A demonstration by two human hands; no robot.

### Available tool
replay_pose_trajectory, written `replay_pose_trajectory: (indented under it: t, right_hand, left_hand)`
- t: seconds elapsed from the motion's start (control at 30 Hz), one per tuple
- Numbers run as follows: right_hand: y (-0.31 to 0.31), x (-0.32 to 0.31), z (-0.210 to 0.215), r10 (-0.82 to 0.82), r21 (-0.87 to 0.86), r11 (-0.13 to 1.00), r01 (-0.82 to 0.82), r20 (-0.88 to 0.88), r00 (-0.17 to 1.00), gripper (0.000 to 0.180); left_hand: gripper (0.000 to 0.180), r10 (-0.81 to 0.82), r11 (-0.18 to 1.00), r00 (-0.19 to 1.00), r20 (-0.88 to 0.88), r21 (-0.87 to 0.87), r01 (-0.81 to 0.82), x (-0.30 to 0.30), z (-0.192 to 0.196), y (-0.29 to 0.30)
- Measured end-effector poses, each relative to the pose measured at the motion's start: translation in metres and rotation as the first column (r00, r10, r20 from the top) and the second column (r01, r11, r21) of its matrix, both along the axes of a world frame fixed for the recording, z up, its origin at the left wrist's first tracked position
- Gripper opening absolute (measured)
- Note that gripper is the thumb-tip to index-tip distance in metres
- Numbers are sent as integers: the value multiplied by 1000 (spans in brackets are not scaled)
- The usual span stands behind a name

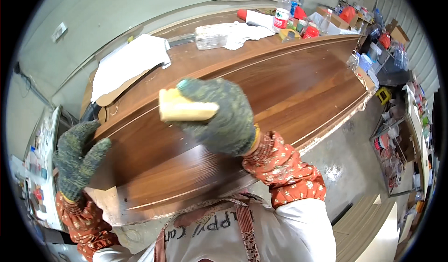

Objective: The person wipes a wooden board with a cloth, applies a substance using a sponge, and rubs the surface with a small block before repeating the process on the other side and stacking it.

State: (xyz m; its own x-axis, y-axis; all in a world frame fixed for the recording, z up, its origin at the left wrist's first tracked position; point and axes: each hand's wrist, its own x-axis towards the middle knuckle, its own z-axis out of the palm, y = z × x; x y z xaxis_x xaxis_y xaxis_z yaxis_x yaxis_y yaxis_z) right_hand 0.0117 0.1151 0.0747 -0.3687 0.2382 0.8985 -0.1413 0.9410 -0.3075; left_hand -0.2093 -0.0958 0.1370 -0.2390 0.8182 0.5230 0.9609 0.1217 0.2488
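My right hand (217, 115), in a dark green knitted glove, is closed round a pale yellow block (189, 111) over the middle of a brown wooden panel (289, 82). The block looks like folded sandpaper or a sponge; which one I cannot tell. The panel is long and glossy, with a raised moulding along its far side. At the panel's left end is my left hand (79, 157), gloved the same way, its thumb held apart from the fingers. Nothing shows in it, and whether it presses on the panel's edge is unclear.
Behind the panel lie a white cloth (133, 61), a clear plastic container (210, 37) and a water bottle (282, 12). Cluttered shelves (394, 145) stand at right, above stacked boards (366, 227). A littered bench (44, 168) is at far left.
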Motion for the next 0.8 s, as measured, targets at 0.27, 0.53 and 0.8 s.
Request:
replay_pose_trajectory:
  t: [0.27,0.53,0.8]
  right_hand:
    - [119,106,-19,-384,-556,824,111,-403,831,31]
    - [100,88,-21,-289,-351,919,177,-296,910,40]
    - [166,131,-19,-421,-626,771,117,-364,831,44]
  left_hand:
    - [36,27,1000,958,-285,3,-28,78,0,92]
    - [33,-62,986,928,-368,122,114,118,-6,148]
    - [27,22,978,860,-510,188,87,112,-7,145]
